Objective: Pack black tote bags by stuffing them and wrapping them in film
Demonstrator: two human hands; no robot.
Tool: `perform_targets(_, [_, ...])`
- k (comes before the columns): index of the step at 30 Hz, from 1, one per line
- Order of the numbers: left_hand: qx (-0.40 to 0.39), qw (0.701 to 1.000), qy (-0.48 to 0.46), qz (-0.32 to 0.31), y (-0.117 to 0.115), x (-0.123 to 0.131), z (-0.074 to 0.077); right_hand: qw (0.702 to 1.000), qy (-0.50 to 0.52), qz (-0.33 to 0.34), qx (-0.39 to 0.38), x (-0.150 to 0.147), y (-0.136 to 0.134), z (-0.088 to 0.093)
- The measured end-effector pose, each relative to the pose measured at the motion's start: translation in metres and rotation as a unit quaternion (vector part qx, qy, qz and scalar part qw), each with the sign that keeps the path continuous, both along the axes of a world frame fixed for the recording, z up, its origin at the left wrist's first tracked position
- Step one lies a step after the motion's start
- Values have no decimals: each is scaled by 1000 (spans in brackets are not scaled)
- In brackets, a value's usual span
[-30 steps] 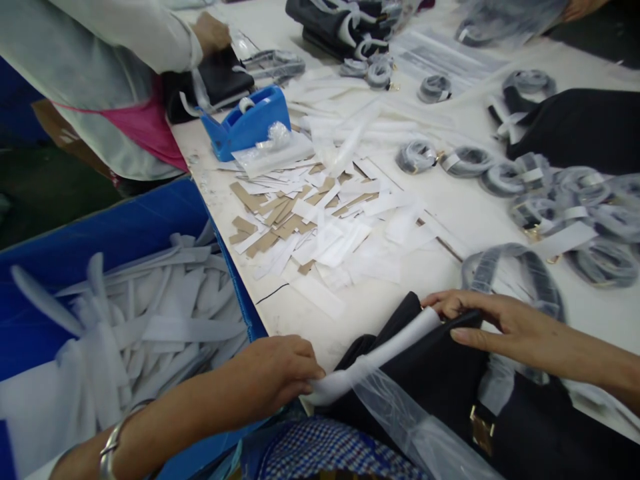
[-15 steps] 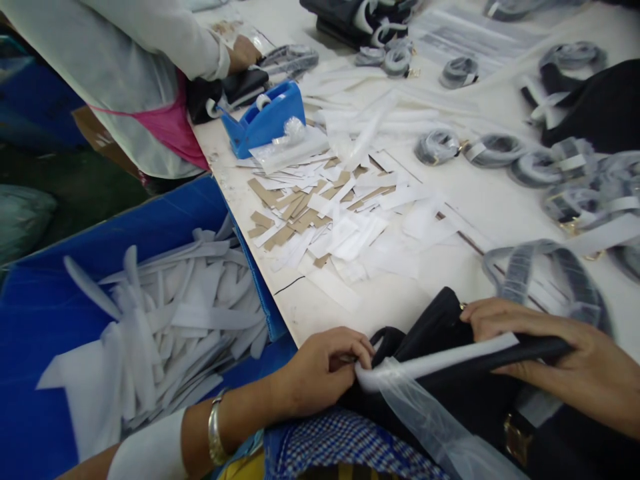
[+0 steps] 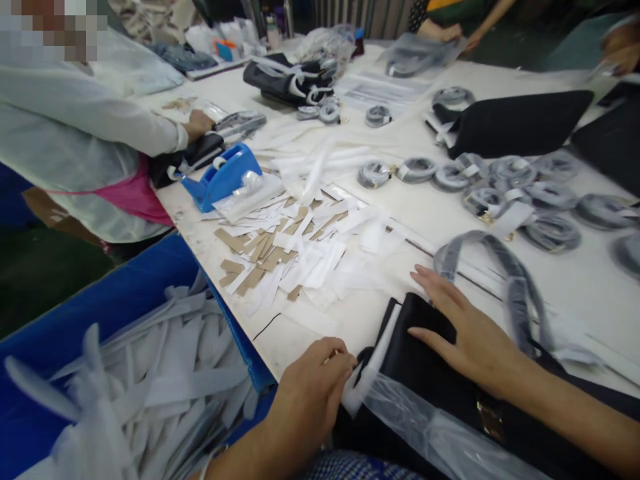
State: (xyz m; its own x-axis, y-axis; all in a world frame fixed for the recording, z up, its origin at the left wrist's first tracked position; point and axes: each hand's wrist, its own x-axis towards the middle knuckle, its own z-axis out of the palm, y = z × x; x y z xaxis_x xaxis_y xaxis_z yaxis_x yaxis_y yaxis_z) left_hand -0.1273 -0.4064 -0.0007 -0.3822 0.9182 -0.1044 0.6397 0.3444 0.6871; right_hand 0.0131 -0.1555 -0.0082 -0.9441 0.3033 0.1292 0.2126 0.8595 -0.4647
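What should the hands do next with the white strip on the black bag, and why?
Probably the left hand should pull the white strip snug along the black bag. Its fingers pinch the strip's near end at the bag's edge, the right hand lies flat on the bag, and clear plastic hangs loose below it.

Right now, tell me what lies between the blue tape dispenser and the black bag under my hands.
Head view: a heap of white and brown paper strips covers the table.
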Motion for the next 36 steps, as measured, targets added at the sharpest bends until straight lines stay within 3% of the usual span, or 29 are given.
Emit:
perform_targets(3, [101,994,16,-33,9,11,0,995,25,72,71,19,-18,-3])
perform_targets(5, [124,984,70,-107,16,21,-9,991,0,119,61,26,-29,-9])
perform_targets(7, [120,972,141,-144,22,30,-23,991,-25,126,32,30,-33,-9])
perform_targets(10, [107,965,197,-139,27,35,-41,998,-21,51,10,51,-30,10])
perform_targets(13, [104,968,183,-134,29,31,-43,993,12,-97,61,102,-35,30])
perform_targets(15, [89,978,155,-107,30,30,-40,972,13,-196,126,142,-48,24])
perform_targets(18, [57,990,99,-78,28,32,-37,936,-19,-297,188,189,-74,-10])
perform_targets(20, [41,993,75,-80,21,33,-38,931,-39,-313,185,205,-90,-32])
perform_targets(22, [27,994,65,-88,12,32,-41,936,-59,-310,157,212,-101,-40])
perform_targets(25, [-3,991,58,-118,3,23,-38,942,-66,-312,107,213,-108,-25])
perform_targets(27, [13,989,73,-132,10,16,-24,945,-37,-313,84,208,-101,-2])
perform_targets(29, [73,982,106,-135,33,13,-1,949,23,-307,72,196,-82,22])
perform_targets(32, [115,974,120,-153,96,17,36,947,78,-304,62,167,-35,47])
perform_targets(34, [73,980,109,-153,150,24,49,944,69,-317,57,143,4,49])
perform_targets(36, [48,981,128,-139,204,32,48,940,47,-334,51,121,43,39])
